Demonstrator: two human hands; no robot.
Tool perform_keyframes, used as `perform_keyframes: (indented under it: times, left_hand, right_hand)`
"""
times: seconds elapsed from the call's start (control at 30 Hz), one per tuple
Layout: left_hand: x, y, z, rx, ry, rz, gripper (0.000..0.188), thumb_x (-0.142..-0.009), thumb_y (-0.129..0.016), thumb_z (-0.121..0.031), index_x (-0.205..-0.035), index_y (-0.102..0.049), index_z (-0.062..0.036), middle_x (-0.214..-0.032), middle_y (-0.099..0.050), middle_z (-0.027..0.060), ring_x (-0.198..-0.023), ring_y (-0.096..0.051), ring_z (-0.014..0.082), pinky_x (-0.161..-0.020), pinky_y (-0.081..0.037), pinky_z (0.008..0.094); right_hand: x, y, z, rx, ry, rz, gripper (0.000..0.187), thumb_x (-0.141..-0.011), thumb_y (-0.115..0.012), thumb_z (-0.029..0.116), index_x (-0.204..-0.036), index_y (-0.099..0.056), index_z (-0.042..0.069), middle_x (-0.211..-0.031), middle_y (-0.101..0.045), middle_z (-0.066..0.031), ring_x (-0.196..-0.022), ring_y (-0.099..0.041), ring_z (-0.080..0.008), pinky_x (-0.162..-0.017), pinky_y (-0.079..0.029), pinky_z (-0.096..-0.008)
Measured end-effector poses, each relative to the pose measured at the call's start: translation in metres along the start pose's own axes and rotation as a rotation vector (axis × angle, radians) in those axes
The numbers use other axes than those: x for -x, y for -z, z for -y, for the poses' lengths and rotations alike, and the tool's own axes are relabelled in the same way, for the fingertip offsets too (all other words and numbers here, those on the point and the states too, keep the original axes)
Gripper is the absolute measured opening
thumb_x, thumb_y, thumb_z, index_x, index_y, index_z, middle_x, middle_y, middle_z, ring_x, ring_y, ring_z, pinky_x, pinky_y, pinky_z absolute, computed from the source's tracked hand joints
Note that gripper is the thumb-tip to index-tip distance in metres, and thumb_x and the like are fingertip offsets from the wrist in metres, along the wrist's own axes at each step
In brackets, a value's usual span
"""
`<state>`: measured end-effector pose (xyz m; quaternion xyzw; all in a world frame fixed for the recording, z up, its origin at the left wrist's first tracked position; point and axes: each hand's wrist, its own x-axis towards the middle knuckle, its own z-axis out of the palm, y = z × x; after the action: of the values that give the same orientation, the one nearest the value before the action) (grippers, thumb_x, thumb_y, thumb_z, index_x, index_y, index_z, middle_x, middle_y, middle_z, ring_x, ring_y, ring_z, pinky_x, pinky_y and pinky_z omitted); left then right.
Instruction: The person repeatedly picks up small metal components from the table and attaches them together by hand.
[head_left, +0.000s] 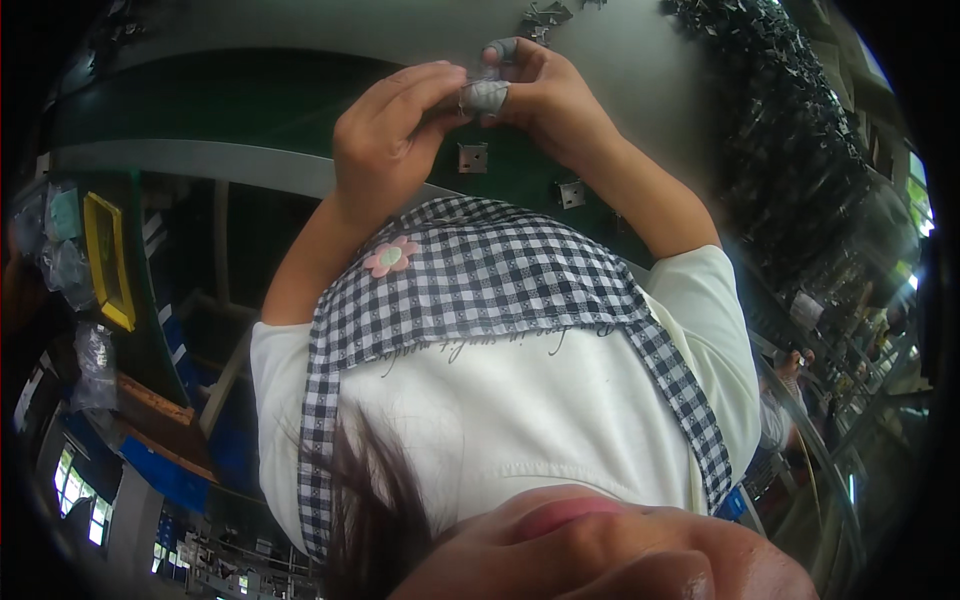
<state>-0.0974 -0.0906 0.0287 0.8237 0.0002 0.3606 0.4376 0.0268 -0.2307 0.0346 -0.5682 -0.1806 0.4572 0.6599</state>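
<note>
Fingertips meeting now: our left hand (388, 125) and our right hand (550, 95) pinch a small metal piece (466, 98) between them, its shape mostly hidden. Grey wrapping (488, 97) covers our right thumb. Just below, one bracket (473, 158) lies apart on the green tabletop (300, 105), toward our apron (480, 270).

Dim interior, fisheye view, rim lost to black.
Daylight is let in by blown-out windows (72, 485) at lower left and right edge. White shirt (560, 410) is brightly lit. Table edge (200, 157) is bent by distortion, space below sunk in shadow. Dark pile (770, 110) at right is smeared; detail between left hand (395, 125) and right hand (555, 105) is softened.
</note>
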Motion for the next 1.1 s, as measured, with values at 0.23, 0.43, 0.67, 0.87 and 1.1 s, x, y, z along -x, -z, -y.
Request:
perform_keyframes:
  times: [0.23,0.43,0.67,0.87,1.1]
  left_hand:
    - [-0.002,0.003,0.005,0.422,0.346,0.2,0.029,-0.074,-0.068,-0.002,-0.102,-0.063,-0.0018,-0.099,-0.065,0.0117,-0.087,-0.064,0.0226,-0.084,-0.048,0.0322]
    - [-0.001,-0.018,-0.003,-0.223,-0.045,0.149,0.055,-0.071,-0.075,-0.022,-0.117,-0.05,-0.0044,-0.093,-0.064,0.0129,-0.083,-0.063,0.0242,-0.083,-0.046,0.0354]
    - [0.012,0.0,-0.01,-0.38,0.402,0.417,0.053,-0.078,-0.067,-0.026,-0.119,-0.042,-0.0049,-0.08,-0.065,0.0137,-0.07,-0.065,0.0302,-0.062,-0.051,0.0373]
    - [0.003,0.004,0.002,-0.716,0.519,0.997,0.046,-0.083,-0.06,-0.04,-0.113,-0.051,-0.006,-0.07,-0.064,0.012,-0.068,-0.065,0.0299,-0.057,-0.051,0.0345]
    - [-0.024,-0.004,-0.01,0.297,0.124,0.372,0.032,-0.076,-0.07,-0.021,-0.102,-0.063,-0.0037,-0.109,-0.057,0.0092,-0.094,-0.058,0.0175,-0.077,-0.048,0.0283]
  right_hand:
    - [-0.005,0.0,0.003,-0.093,-0.256,0.22,0.031,-0.085,-0.06,0.01,-0.111,-0.05,-0.004,-0.094,-0.062,-0.0139,-0.084,-0.063,-0.0192,-0.073,-0.053,-0.0294]
    - [0.003,-0.002,0.003,-0.14,-0.174,0.22,0.03,-0.092,-0.052,0.017,-0.113,-0.054,-0.004,-0.096,-0.063,-0.0122,-0.083,-0.064,-0.0176,-0.074,-0.052,-0.0277]
    - [-0.025,0.069,0.027,1.069,0.316,0.063,0.037,-0.075,-0.061,-0.002,-0.11,-0.059,0.007,-0.096,-0.065,-0.0061,-0.092,-0.063,-0.0184,-0.075,-0.05,-0.029]
    - [-0.035,0.127,0.053,1.738,0.955,-0.181,0.021,-0.075,-0.06,-0.001,-0.093,-0.063,0.01,-0.093,-0.061,-0.01,-0.089,-0.058,-0.0313,-0.079,-0.048,-0.0391]
    - [0.017,0.036,0.031,0.37,-0.169,0.269,0.017,-0.08,-0.066,0.007,-0.095,-0.064,-0.002,-0.089,-0.066,-0.004,-0.082,-0.06,-0.0092,-0.076,-0.047,-0.0236]
